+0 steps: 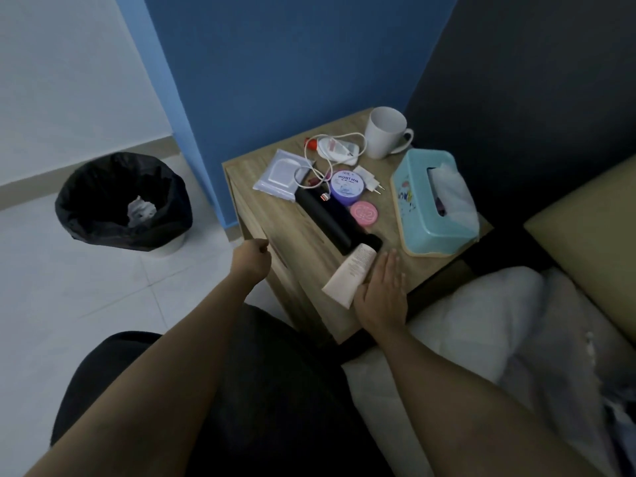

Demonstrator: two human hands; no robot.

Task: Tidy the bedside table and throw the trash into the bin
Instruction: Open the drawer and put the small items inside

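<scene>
The wooden bedside table carries a wet-wipes pack, a white charger cable with its plug, a purple cream jar, a pink round compact, a long black item, a white mug and a teal tissue box. A cream tube lies at the near edge. My right hand rests flat beside it, fingers together, touching its side. My left hand is a closed fist at the table's left edge. The bin, lined with a black bag, stands on the floor to the left with white crumpled trash inside.
A small white bottle with a red cap lies near the mug. A blue wall rises behind the table. A bed with a white pillow lies on the right. My dark-clothed knees fill the bottom. White floor tiles separate table and bin.
</scene>
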